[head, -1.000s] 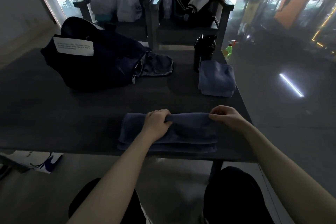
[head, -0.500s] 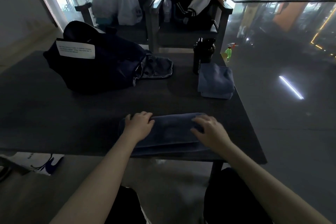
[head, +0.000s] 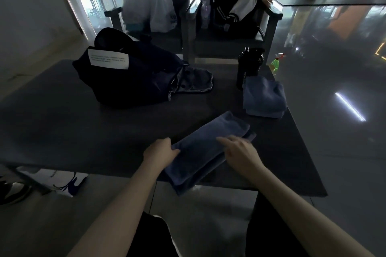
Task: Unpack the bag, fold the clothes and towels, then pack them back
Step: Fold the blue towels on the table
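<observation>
A folded dark blue towel (head: 211, 144) lies slantwise on the dark table (head: 83, 131), its near end hanging over the front edge. My left hand (head: 160, 152) pinches the towel's left edge. My right hand (head: 240, 152) rests on its right side with the fingers stretched out. A second folded blue towel (head: 264, 95) lies at the table's right side. The dark bag (head: 129, 73) with a white label stands at the back left, and a grey-blue garment (head: 194, 79) spills from its mouth.
A black bottle (head: 248, 64) stands behind the folded towel. Two dark chairs beyond the table hold white plastic bags (head: 150, 2) and a black jacket (head: 234, 14). A green spray bottle (head: 276, 64) stands on the glossy floor to the right.
The towel has been turned from lying along the table's front edge to a slant, far end to the right. Both hands shifted with it, the left now pinching its edge.
</observation>
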A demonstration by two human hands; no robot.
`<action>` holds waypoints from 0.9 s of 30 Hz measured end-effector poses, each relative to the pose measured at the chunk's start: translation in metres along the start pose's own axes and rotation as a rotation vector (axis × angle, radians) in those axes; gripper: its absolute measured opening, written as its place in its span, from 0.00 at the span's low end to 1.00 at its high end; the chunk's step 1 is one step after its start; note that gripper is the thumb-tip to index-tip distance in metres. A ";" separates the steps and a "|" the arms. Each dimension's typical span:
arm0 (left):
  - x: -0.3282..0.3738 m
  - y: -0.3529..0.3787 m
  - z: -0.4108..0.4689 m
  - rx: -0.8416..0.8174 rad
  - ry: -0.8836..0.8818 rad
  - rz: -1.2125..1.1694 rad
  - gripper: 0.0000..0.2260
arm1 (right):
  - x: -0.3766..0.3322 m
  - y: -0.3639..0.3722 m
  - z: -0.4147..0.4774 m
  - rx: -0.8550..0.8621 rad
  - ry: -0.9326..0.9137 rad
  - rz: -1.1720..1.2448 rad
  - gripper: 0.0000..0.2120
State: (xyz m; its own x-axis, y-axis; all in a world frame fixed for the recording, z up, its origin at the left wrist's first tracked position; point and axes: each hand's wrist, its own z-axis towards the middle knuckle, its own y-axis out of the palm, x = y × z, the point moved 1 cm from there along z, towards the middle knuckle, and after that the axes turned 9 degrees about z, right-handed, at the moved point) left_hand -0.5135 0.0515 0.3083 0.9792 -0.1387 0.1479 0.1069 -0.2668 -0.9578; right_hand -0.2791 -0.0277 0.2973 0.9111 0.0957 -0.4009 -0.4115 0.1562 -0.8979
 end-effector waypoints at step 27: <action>0.002 -0.017 -0.077 -0.323 -0.122 -0.753 0.10 | -0.067 0.023 -0.079 -0.012 -0.326 -0.290 0.38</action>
State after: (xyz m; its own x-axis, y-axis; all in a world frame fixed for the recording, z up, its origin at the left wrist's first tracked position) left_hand -0.5261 -0.0177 0.3435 0.6790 0.2858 0.6762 0.7050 -0.5107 -0.4921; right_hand -0.3471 -0.1080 0.2894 0.9333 0.3549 -0.0548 -0.1372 0.2114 -0.9677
